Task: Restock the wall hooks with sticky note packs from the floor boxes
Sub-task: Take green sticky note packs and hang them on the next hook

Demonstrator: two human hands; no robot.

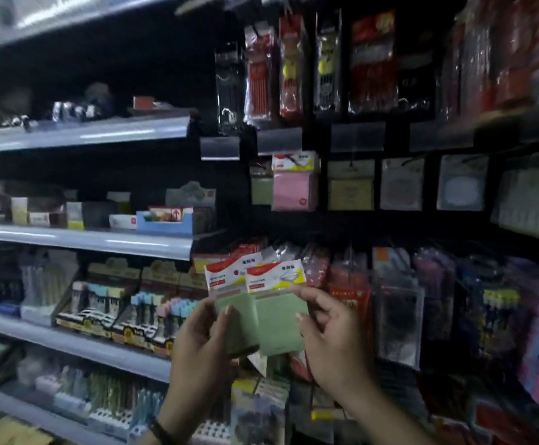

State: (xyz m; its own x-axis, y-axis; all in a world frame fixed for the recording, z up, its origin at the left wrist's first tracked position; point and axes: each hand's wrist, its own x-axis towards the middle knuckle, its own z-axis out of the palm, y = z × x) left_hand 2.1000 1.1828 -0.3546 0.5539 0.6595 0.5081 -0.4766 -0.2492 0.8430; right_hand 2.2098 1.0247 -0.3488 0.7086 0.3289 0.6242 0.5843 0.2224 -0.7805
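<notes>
Two green sticky note packs with red and white header cards are held up in front of the shelves. My left hand [202, 343] grips the left green pack [237, 319], thumb on its face. My right hand [330, 329] pinches the right green pack [279, 329] by its right edge. The two packs overlap slightly. Higher on the dark wall, a pink sticky note pack [294, 189] hangs on a hook, with a green pack [261, 191] hanging just left of it.
Grey shelves [85, 240] with boxed stationery run along the left. Hanging packets of pens [261, 75] fill the upper hooks, and more note pads [351, 187] hang to the right of the pink pack. Bagged goods [396, 303] hang close behind my right hand.
</notes>
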